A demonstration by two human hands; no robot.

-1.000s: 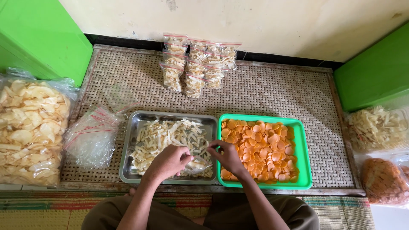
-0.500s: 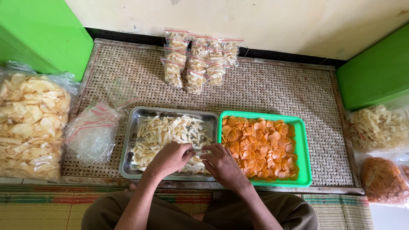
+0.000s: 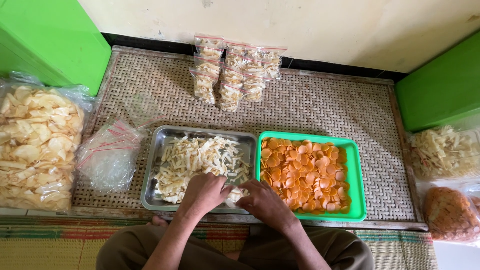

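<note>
Both hands meet at the near edge of the steel tray (image 3: 165,145). The left hand (image 3: 202,192) and right hand (image 3: 262,200) pinch a small clear bag (image 3: 234,195) between them, grips closed on it. Better to hold its mouth wide and low over the pale chips (image 3: 200,157): they are thin, dry, brittle. Orange rounds (image 3: 305,172) fill the green tray (image 3: 356,190) beside.

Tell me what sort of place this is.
Probably a home snack-packing spot on the floor: a woven rattan mat, small sealed clear bags of chips stacked by the wall, and a green plastic tray of orange crackers.
</note>
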